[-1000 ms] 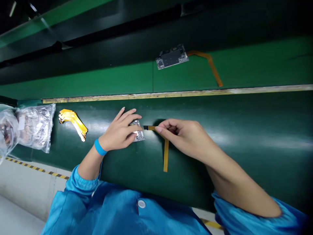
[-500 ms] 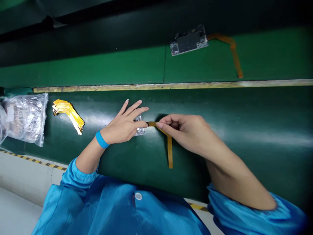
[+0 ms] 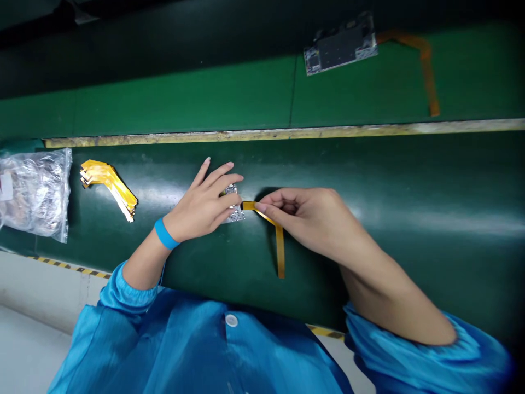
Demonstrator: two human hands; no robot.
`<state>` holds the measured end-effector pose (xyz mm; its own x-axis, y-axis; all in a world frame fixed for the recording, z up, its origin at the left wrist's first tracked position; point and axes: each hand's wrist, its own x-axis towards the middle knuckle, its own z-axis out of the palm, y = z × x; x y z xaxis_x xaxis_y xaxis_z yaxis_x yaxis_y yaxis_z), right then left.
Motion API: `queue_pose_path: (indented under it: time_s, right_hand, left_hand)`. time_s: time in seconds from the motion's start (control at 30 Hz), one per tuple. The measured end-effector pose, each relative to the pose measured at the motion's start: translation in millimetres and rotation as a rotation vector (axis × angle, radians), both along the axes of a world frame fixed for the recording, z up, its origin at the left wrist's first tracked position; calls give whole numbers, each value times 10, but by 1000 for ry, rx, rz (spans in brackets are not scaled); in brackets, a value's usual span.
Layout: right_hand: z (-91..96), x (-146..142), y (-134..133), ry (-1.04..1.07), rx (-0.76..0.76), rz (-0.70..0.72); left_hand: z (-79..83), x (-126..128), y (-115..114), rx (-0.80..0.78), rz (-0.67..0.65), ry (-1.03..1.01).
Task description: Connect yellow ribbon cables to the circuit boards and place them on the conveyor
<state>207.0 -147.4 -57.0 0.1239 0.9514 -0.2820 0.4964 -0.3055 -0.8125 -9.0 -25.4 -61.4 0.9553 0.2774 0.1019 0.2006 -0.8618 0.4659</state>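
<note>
My left hand (image 3: 205, 203) lies over a small circuit board (image 3: 235, 212), its fingers spread and the lower fingertips at the board's right end. The palm and fingers hide most of that board. Between thumb and forefinger, my right hand (image 3: 303, 216) pinches an orange flat flex cable (image 3: 280, 251) near its bend. The cable's dark-tipped end meets the board's right edge beside my left fingertips; whether it is seated there I cannot tell. Its other leg hangs toward me over the green mat.
A pile of similar flex cables (image 3: 110, 183) lies to the left, beside a clear plastic bag (image 3: 39, 197) of parts. Beyond a worn ledge strip (image 3: 205, 135), another circuit board (image 3: 340, 48) with a flex cable (image 3: 429, 76) attached rests on the green conveyor belt (image 3: 184, 106).
The view has shifted slightly. My left fingertips have drawn back a little from the cable end, showing more of the board's edge. The right hand keeps its pinch on the cable.
</note>
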Motion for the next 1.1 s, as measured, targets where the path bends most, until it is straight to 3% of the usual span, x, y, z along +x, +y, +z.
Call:
queue_pose_path:
  time_s: [0.3,0.6,1.1]
  right_hand:
    - [-11,-8,16,34,-37,-22]
    - [-17,2,0,4,-68,-5]
    - [-43,1,3,3,-58,-17]
  left_hand:
    - [276,-172,-185,110,-34,22]
    - [96,-368,-284,114,-145,63]
    - [69,-364,-305,85,-152,89]
